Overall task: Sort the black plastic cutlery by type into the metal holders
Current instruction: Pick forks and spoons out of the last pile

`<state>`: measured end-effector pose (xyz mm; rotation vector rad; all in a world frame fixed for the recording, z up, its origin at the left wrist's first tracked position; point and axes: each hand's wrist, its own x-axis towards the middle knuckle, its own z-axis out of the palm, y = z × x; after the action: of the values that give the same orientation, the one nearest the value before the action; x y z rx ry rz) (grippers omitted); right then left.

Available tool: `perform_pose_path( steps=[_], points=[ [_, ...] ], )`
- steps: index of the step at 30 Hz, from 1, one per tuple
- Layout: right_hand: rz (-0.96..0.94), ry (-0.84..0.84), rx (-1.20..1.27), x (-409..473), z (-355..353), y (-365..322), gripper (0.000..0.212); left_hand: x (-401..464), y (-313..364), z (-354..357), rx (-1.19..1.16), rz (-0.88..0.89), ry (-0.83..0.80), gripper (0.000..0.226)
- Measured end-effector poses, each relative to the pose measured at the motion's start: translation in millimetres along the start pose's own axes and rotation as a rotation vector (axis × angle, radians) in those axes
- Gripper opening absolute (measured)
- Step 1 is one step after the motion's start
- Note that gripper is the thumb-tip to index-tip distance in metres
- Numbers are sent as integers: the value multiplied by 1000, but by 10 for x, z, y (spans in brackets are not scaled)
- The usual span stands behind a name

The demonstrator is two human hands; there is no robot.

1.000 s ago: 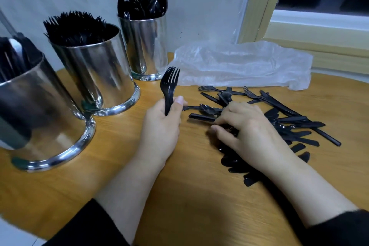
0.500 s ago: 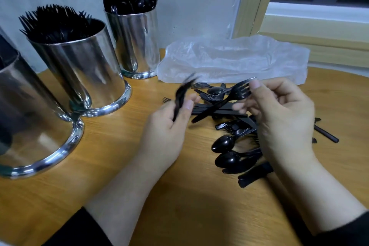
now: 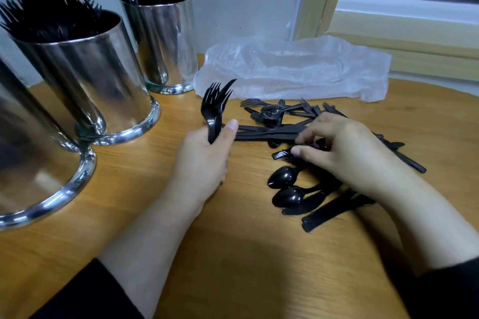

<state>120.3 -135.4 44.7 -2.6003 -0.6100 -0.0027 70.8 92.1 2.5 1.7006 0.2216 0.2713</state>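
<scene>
Our left hand gripped two light, stiff forks by their handles while our right hand pinched at another fork in the slippery-looking pile on the table.

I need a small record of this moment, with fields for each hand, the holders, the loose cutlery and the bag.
left hand: grips forks, tines up
right hand: fingers curled over the loose pile; grip unclear
fork holder: full of forks
spoon holder: holds spoons
near holder: contents cut off
loose pile: forks, spoons, knives mixed
plastic bag: behind the pile
table: wooden
</scene>
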Motion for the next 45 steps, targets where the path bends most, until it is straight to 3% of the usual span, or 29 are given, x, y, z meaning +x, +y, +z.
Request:
perform_pose_path(
  steps=[6,14,17,22,24,28,32,35,37,40,45],
  points=[
    [97,-15,-216,35,248,-198,40,22,-45,1,63,14,-40,27],
    [51,157,-210,15,305,-238,17,3,-41,5,67,29,-44,31],
    [-15,331,-17,2,265,-248,19,-14,-16,17,49,36,-47,29],
    [-26,767,576,-60,45,-343,21,-43,44,40,53,104,-41,27],
    [-26,829,755,-74,18,-351,20,-56,62,49,75,144,-31,26],
    [14,720,982,-69,44,-374,16,-80,54,51,137,224,-9,26],
    [49,547,1201,-52,115,-491,14,-144,96,68,182,263,-111,24],
    [41,376,1212,-50,179,-521,11,-179,98,103,266,302,-145,19],
    [2,317,941,-59,103,-388,10,-166,84,101,271,274,-143,14],
    [-34,225,298,-91,-137,-8,8,-118,56,76,183,173,-126,10],
    [4,-160,67,-241,-277,345,18,-68,-4,77,164,100,-101,29]
  ],
)
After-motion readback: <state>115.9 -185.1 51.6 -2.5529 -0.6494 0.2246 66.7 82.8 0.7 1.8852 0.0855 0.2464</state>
